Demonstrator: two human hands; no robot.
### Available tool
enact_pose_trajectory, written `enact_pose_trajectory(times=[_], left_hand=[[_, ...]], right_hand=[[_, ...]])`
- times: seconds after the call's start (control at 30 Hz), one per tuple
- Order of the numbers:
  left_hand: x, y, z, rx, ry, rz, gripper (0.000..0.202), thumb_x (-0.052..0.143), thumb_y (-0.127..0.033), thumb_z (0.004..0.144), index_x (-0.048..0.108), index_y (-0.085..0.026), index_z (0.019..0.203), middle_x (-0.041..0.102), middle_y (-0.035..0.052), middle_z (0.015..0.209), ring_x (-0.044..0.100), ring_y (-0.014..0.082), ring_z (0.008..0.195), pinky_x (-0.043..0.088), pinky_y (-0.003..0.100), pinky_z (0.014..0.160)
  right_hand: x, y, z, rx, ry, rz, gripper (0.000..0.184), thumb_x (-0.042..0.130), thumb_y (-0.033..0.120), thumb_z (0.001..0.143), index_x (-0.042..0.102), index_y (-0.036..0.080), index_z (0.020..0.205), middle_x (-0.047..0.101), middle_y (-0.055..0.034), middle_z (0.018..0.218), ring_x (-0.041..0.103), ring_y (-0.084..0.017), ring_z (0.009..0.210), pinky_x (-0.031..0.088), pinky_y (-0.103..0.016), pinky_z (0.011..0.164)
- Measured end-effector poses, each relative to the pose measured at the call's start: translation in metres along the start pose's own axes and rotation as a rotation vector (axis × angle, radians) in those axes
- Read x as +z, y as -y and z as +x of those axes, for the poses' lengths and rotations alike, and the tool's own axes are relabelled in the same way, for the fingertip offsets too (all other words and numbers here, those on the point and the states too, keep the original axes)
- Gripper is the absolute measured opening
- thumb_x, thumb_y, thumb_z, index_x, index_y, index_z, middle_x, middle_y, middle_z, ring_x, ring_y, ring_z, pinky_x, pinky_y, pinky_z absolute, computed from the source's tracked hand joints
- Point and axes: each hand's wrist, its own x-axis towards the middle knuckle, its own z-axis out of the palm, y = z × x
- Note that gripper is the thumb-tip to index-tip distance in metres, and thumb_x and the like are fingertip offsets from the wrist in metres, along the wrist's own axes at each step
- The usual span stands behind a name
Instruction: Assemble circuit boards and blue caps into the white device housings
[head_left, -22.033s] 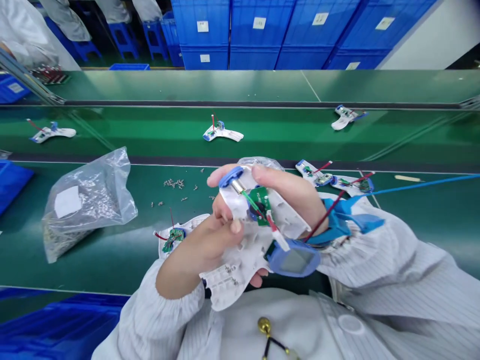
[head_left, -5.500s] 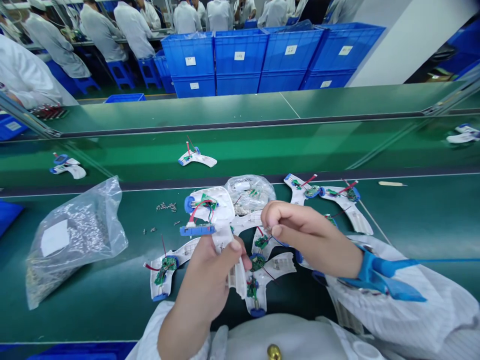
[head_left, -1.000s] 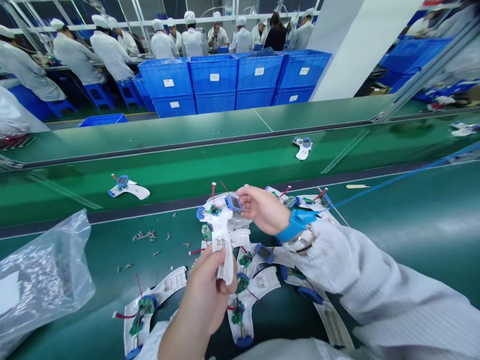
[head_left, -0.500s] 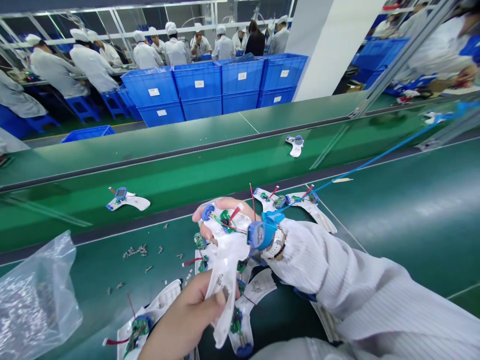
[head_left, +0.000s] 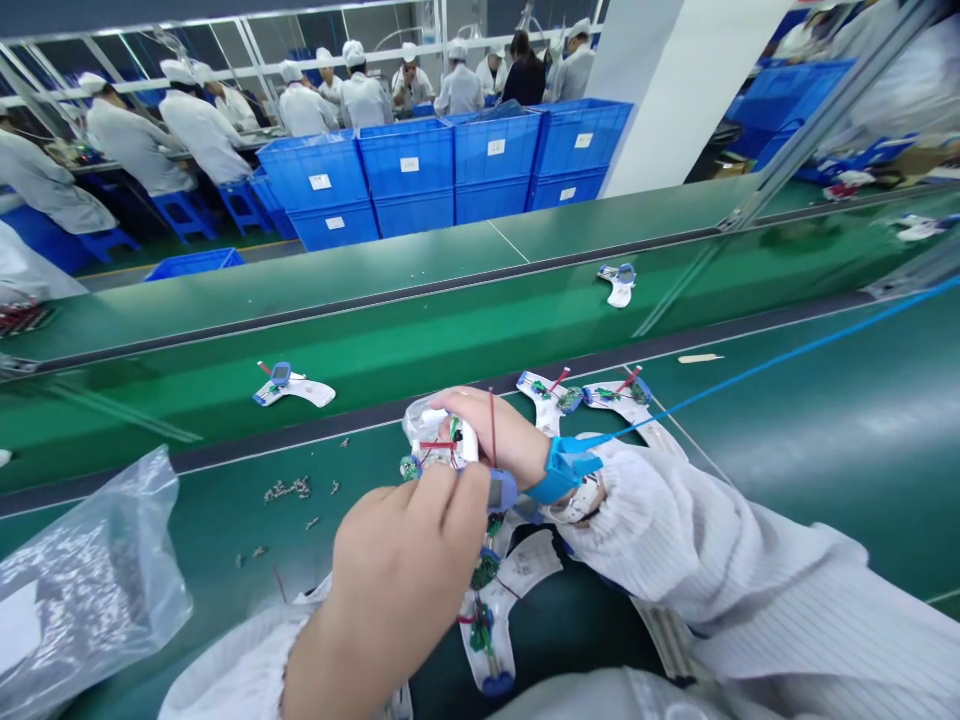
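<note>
Both my hands hold one white plastic housing half (head_left: pixel 441 447) with a green circuit board, red wires and a blue round part, above the green bench. My left hand (head_left: pixel 409 575) is raised with its back to the camera, fingers curled round the housing's lower end. My right hand (head_left: pixel 501 432), a blue strap (head_left: pixel 564 468) on its wrist, grips the housing's top from behind. Several more open housings (head_left: pixel 501 590) with boards lie just under my hands.
A clear bag of small parts (head_left: pixel 79 580) lies at the left, loose screws (head_left: pixel 289 490) beside it. Two housings (head_left: pixel 600 396) lie right of my hands. Single units (head_left: pixel 292 385) ride the conveyor belt (head_left: pixel 420 340). Blue crates (head_left: pixel 450 170) and seated workers are behind.
My left hand has risen and turned its back to the camera, covering most of the housing. My right hand has shifted to the housing's top. The belt units have drifted right.
</note>
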Motion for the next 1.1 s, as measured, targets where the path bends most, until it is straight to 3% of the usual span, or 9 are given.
enact_pose_trajectory(times=[0.13, 0.23, 0.4, 0.5, 0.57, 0.7, 0.87, 1.0, 1.1], left_hand=[[0.001, 0.012, -0.007, -0.196, -0.122, -0.516, 0.019, 0.076, -0.029, 0.062, 0.068, -0.025, 0.079, 0.055, 0.0004, 0.066, 0.041, 0.0132, 0.053, 0.027, 0.023, 0.049], [0.004, 0.018, -0.013, -0.334, -0.104, -1.004, 0.031, 0.074, -0.043, 0.063, 0.065, -0.023, 0.085, 0.055, -0.0017, 0.062, 0.039, 0.0094, 0.048, 0.029, 0.02, 0.044], [0.009, 0.02, -0.019, -0.462, -0.05, -1.234, 0.033, 0.077, -0.043, 0.06, 0.063, -0.02, 0.08, 0.044, -0.0061, 0.053, 0.027, 0.0039, 0.043, 0.026, 0.016, 0.041], [0.01, 0.019, -0.019, -0.478, -0.053, -1.235, 0.037, 0.081, -0.043, 0.054, 0.063, -0.021, 0.078, 0.042, -0.007, 0.052, 0.024, 0.0033, 0.042, 0.024, 0.016, 0.04], [0.011, 0.018, -0.019, -0.458, -0.059, -1.206, 0.037, 0.082, -0.041, 0.051, 0.064, -0.021, 0.076, 0.041, -0.0071, 0.052, 0.023, 0.0034, 0.043, 0.024, 0.016, 0.04], [0.008, 0.019, -0.024, -0.398, -0.043, -1.101, 0.032, 0.081, -0.04, 0.055, 0.065, -0.024, 0.078, 0.045, -0.0057, 0.057, 0.026, 0.0044, 0.045, 0.025, 0.016, 0.04], [0.002, 0.024, -0.035, -0.245, -0.123, -0.745, 0.025, 0.077, -0.032, 0.063, 0.063, -0.028, 0.084, 0.04, -0.0062, 0.059, 0.028, 0.0069, 0.048, 0.027, 0.017, 0.042], [0.002, 0.026, -0.037, -0.022, -0.172, -0.479, 0.021, 0.072, -0.028, 0.068, 0.058, -0.028, 0.083, 0.037, -0.0068, 0.062, 0.03, 0.0071, 0.049, 0.028, 0.019, 0.046], [0.008, 0.022, -0.037, -0.17, -0.282, -0.502, 0.018, 0.067, -0.036, 0.074, 0.054, -0.026, 0.081, 0.034, -0.0075, 0.06, 0.027, 0.0071, 0.048, 0.025, 0.018, 0.043]], right_hand=[[-0.001, -0.004, -0.005, 0.03, 0.032, 0.121, 0.026, 0.054, 0.04, 0.07, 0.053, 0.017, 0.082, 0.05, 0.0043, 0.053, 0.044, -0.009, 0.044, 0.034, -0.022, 0.045], [-0.002, -0.007, -0.012, 0.023, 0.138, 0.083, 0.029, 0.053, 0.042, 0.072, 0.058, 0.016, 0.084, 0.056, 0.0005, 0.061, 0.051, -0.012, 0.054, 0.04, -0.025, 0.053], [-0.005, 0.002, -0.032, -0.276, 0.002, -0.327, 0.024, 0.057, 0.028, 0.072, 0.06, 0.016, 0.093, 0.06, -0.0045, 0.089, 0.056, -0.016, 0.081, 0.045, -0.03, 0.073], [-0.001, 0.012, -0.047, -0.584, 0.004, -0.517, 0.011, 0.058, 0.02, 0.072, 0.062, 0.017, 0.082, 0.062, -0.005, 0.087, 0.056, -0.016, 0.086, 0.043, -0.032, 0.081], [0.003, 0.018, -0.054, -0.656, 0.095, -0.647, 0.006, 0.057, 0.019, 0.075, 0.062, 0.016, 0.074, 0.063, -0.0051, 0.08, 0.056, -0.016, 0.082, 0.043, -0.031, 0.078], [0.008, 0.021, -0.052, -0.475, 0.219, -0.785, 0.009, 0.053, 0.018, 0.078, 0.061, 0.015, 0.075, 0.061, -0.0027, 0.078, 0.053, -0.014, 0.076, 0.041, -0.028, 0.071], [0.004, 0.016, -0.044, -0.277, 0.391, -0.659, 0.016, 0.05, 0.019, 0.08, 0.055, 0.015, 0.066, 0.054, 0.0012, 0.066, 0.049, -0.011, 0.068, 0.039, -0.024, 0.067], [0.0, 0.009, -0.046, -0.203, 0.31, -0.417, 0.014, 0.048, 0.021, 0.081, 0.052, 0.015, 0.069, 0.055, 0.0, 0.072, 0.05, -0.011, 0.07, 0.038, -0.023, 0.065], [0.0, 0.007, -0.052, -0.259, 0.173, -0.295, 0.015, 0.046, 0.021, 0.082, 0.05, 0.016, 0.068, 0.054, 0.0009, 0.069, 0.05, -0.01, 0.069, 0.038, -0.022, 0.064]])
